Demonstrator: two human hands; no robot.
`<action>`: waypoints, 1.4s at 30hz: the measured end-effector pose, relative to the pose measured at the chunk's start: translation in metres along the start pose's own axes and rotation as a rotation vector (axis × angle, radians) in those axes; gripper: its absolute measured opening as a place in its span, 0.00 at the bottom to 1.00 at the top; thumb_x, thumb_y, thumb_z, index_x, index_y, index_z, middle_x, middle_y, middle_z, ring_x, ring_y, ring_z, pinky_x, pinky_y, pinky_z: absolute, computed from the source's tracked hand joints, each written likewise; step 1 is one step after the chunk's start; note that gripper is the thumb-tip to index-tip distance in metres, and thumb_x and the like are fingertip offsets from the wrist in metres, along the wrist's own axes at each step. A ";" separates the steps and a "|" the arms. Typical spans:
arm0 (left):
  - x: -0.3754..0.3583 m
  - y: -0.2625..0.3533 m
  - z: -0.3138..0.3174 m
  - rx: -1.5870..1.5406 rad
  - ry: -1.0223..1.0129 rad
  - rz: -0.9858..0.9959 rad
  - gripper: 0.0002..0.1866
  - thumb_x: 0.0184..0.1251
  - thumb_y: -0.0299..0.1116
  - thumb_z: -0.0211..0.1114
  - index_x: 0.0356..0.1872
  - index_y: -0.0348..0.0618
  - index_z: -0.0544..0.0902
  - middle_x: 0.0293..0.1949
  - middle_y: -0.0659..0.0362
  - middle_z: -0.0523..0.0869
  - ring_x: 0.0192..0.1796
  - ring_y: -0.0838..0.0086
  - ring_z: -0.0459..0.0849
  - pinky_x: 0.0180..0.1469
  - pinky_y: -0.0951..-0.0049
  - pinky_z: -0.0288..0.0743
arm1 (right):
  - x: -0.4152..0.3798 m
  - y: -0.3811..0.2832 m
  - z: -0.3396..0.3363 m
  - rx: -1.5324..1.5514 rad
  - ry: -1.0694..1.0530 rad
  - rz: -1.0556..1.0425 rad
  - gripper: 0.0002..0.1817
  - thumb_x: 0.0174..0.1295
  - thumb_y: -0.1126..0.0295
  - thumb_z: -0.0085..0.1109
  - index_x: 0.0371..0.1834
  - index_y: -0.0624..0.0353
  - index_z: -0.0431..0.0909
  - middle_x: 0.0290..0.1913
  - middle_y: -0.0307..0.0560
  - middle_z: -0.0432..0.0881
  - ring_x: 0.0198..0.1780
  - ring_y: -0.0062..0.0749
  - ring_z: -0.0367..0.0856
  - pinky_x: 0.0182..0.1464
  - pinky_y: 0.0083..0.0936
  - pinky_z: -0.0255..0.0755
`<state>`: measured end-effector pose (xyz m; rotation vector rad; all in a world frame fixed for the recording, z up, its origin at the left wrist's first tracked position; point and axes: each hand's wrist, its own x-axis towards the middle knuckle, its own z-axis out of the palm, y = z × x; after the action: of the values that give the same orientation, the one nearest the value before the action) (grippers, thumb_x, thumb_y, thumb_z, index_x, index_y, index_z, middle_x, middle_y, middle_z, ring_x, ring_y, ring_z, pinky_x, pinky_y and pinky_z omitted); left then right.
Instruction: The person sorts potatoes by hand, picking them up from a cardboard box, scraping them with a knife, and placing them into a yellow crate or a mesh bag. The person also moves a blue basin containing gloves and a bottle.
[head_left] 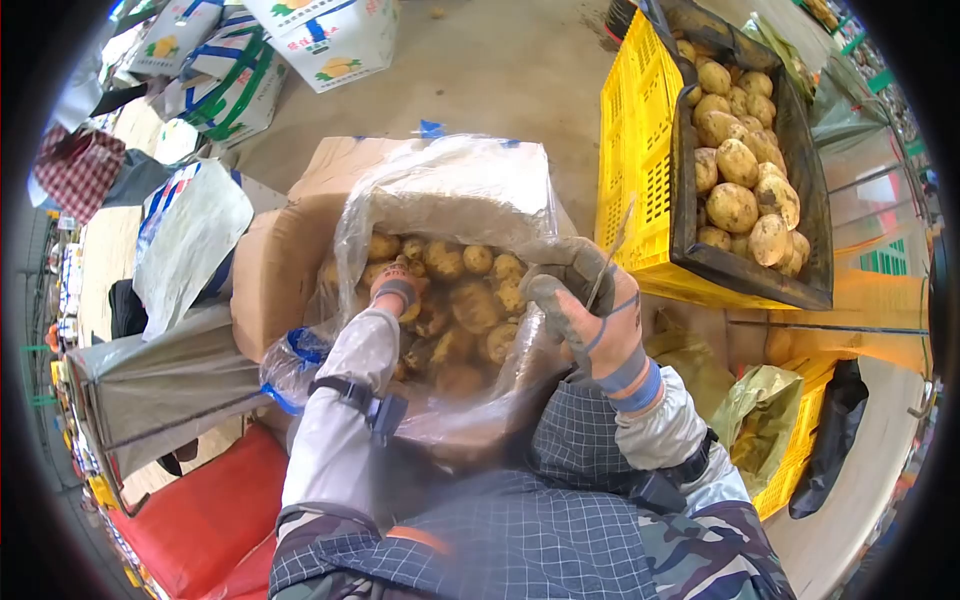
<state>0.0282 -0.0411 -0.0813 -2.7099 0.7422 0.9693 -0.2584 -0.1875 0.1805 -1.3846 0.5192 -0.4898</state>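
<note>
My left hand, in a glove, reaches down into the lined carton among the potatoes. Its fingertips are hidden, so a grip on a potato cannot be made out. My gloved right hand is raised at the carton's right side, its fingers closed around a thin, blade-like thing that points up. The clear plastic liner spreads over the carton's edges and passes close to the right hand. Around the potatoes, the brown cardboard carton has its flaps folded outward.
To the right, a yellow crate with a dark lining is piled with large potatoes. Printed white cartons stand at the back left. A red surface lies low on the left; another yellow crate sits low right.
</note>
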 end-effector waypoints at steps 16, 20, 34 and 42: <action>0.026 -0.008 -0.021 0.248 0.004 0.121 0.29 0.65 0.53 0.64 0.59 0.44 0.85 0.63 0.50 0.83 0.66 0.58 0.81 0.66 0.60 0.75 | 0.009 0.022 0.007 -0.213 0.083 -0.150 0.18 0.63 0.72 0.66 0.56 0.59 0.81 0.45 0.50 0.88 0.46 0.36 0.87 0.52 0.31 0.78; 0.018 0.015 -0.012 0.373 -0.037 0.125 0.24 0.65 0.49 0.65 0.57 0.48 0.87 0.60 0.54 0.86 0.63 0.57 0.84 0.61 0.58 0.81 | 0.007 0.040 0.006 -0.315 0.082 -0.157 0.20 0.62 0.74 0.64 0.58 0.64 0.78 0.49 0.50 0.87 0.48 0.33 0.86 0.55 0.29 0.77; -0.187 -0.039 -0.118 -1.283 -0.307 0.739 0.42 0.61 0.44 0.71 0.74 0.37 0.67 0.64 0.54 0.79 0.65 0.66 0.79 0.70 0.66 0.70 | 0.023 0.022 0.023 -0.310 -0.077 -0.031 0.16 0.62 0.68 0.65 0.52 0.58 0.82 0.48 0.51 0.88 0.51 0.44 0.87 0.55 0.32 0.78; -0.238 -0.028 -0.061 -2.356 -0.426 0.633 0.29 0.75 0.54 0.57 0.65 0.42 0.74 0.54 0.50 0.85 0.48 0.65 0.87 0.50 0.64 0.85 | -0.011 0.067 0.061 -0.401 -0.274 0.094 0.27 0.64 0.57 0.66 0.64 0.59 0.77 0.53 0.54 0.86 0.56 0.41 0.83 0.61 0.33 0.75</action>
<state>-0.0824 0.0585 0.1167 -2.3512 -0.0476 4.5148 -0.2287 -0.1247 0.1217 -1.7687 0.4700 -0.1152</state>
